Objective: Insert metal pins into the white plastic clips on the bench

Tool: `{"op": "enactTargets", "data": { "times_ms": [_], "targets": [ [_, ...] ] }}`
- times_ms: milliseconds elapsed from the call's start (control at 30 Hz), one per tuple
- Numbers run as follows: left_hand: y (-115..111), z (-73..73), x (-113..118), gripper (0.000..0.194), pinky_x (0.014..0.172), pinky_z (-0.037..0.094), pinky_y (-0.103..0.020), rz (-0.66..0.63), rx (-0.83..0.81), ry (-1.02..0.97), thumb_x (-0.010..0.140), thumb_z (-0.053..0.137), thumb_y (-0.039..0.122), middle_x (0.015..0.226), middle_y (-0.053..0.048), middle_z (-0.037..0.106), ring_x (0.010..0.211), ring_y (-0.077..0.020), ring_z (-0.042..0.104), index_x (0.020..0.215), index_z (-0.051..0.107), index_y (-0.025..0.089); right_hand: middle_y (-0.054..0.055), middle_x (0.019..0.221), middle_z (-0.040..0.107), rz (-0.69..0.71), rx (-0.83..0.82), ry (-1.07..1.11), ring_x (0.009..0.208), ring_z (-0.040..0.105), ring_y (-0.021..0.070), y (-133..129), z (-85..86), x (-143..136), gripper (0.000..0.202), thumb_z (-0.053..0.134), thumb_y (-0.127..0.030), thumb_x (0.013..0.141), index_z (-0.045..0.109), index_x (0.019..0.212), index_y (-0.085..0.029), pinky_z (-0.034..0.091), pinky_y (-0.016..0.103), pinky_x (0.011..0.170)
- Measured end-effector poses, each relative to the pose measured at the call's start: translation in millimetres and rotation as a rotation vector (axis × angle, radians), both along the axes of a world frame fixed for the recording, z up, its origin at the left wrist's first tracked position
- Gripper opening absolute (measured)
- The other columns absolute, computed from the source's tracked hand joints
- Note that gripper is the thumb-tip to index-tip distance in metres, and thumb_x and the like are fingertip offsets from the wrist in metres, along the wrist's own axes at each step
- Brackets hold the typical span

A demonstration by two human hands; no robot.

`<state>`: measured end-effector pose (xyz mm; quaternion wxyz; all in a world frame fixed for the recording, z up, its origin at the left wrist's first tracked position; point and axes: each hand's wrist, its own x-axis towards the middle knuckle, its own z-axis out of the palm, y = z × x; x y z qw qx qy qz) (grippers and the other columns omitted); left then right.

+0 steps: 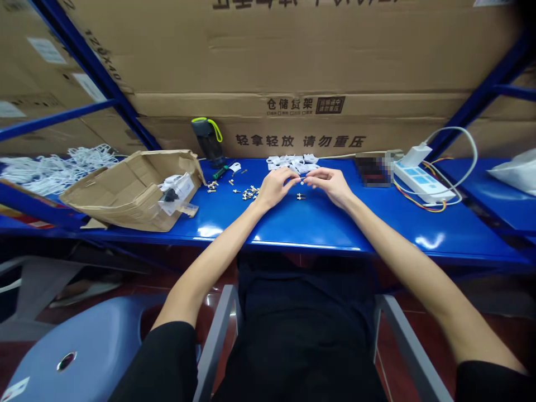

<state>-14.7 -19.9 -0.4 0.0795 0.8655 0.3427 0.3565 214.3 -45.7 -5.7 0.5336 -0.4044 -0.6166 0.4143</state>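
Note:
Over the blue tabletop (310, 223), my left hand (276, 187) and my right hand (330, 185) meet almost fingertip to fingertip. Both are pinched around a small white part (302, 182), whose details are too small to tell. Just below it on the table lie a few small parts with metal pins (301, 196). A pile of small brass and white pieces (250, 194) sits to the left of my left hand. Several white plastic pieces (293, 162) lie behind my hands.
An open cardboard box (121, 192) stands left, near a dark bottle (208, 142) and a green-handled tool (221, 172). White cords (62, 167) heap at far left. A power strip (422, 181) with looping cables lies right, beside a dark, partly blurred object (371, 170).

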Motion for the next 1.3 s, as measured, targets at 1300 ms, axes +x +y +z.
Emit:
{"op": "enactTargets", "data": {
  "times_ms": [1300],
  "targets": [
    [11.9,-9.5,-10.4,0.021,0.093,0.051,-0.038,0.15,-0.018,0.281,0.106,0.069,0.034,0.112,-0.009,0.078,0.108,-0.0277,0.071,0.106,0.085,0.021,0.01,0.11,0.078,0.24,0.443,-0.923,0.105,0.068,0.0298,-2.6,1.7,16.3,0.033,0.065,-0.051,0.104,0.088,0.107,-0.028,0.051,0.042,0.091]
  ]
}}
